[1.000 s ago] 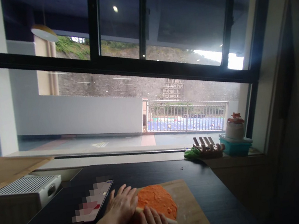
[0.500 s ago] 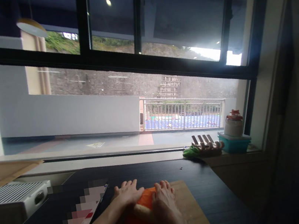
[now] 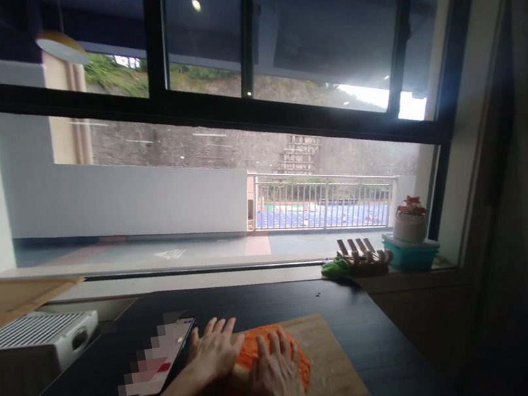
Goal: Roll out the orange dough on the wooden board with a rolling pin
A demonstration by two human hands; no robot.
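A flat orange sheet of dough (image 3: 252,346) lies on a wooden board (image 3: 331,363) on the dark table. Across it is a pale rolling pin (image 3: 239,375), showing only between my hands. My left hand (image 3: 215,351) rests over the pin's left part with its fingers stretched forward. Pressed palm-down over the right part, my right hand (image 3: 276,375) has its fingers extended above the dough. Both palms hide most of the pin, and the near part of the dough is in shadow.
Left of the board lies a phone (image 3: 168,354), its screen partly blurred out. A white slatted appliance (image 3: 41,334) stands beyond the table's left edge. On the sill are a green cloth (image 3: 335,268), a brown rack (image 3: 365,259) and a teal box (image 3: 412,254) with a jar (image 3: 410,226).
Both hands have shifted left, and the right one has come back toward me. More of the dough's far and right edge now shows. The view has moved slightly.
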